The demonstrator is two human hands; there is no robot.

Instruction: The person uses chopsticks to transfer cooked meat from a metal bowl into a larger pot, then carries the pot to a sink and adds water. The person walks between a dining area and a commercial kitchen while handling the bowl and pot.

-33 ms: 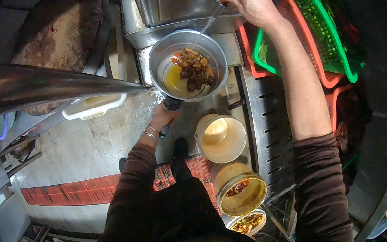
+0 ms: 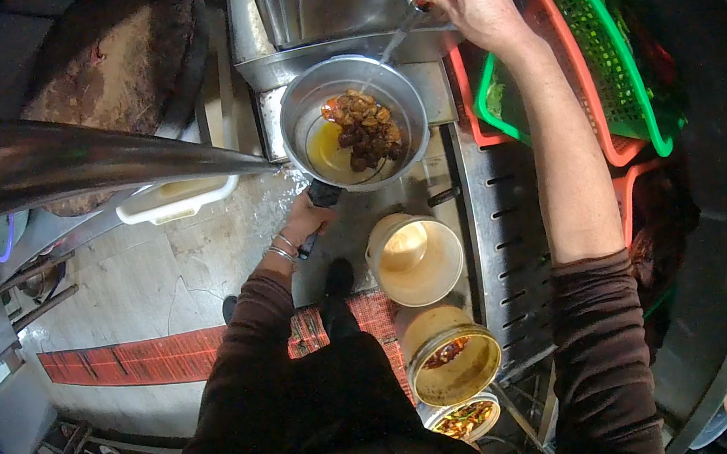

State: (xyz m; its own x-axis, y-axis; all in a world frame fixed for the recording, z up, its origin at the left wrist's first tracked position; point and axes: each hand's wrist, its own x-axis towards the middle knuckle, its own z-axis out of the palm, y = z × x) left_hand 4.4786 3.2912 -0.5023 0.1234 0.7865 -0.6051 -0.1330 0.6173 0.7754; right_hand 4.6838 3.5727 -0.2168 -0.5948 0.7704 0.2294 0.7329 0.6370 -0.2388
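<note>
My left hand (image 2: 307, 216) is closed round the black handle (image 2: 323, 195) of a grey metal saucepan (image 2: 416, 149). Inside the pan lie brown chunks of food (image 2: 368, 132) and some yellowish liquid (image 2: 326, 150). My right hand (image 2: 472, 9) reaches over the pan's far right side, fingers closed on the red-ended part of a tap (image 2: 420, 7). The tap's thin metal spout (image 2: 396, 39) slants down to the pan's rim. Whether water runs from it is hard to make out.
Green and orange plastic baskets (image 2: 577, 54) stand on the right beside a slotted metal surface (image 2: 506, 234). A whitish bucket (image 2: 418, 280) and a yellowish bucket (image 2: 457, 377) are below the pan. A round chopping block (image 2: 117, 85) and a metal post (image 2: 137, 157) are at left.
</note>
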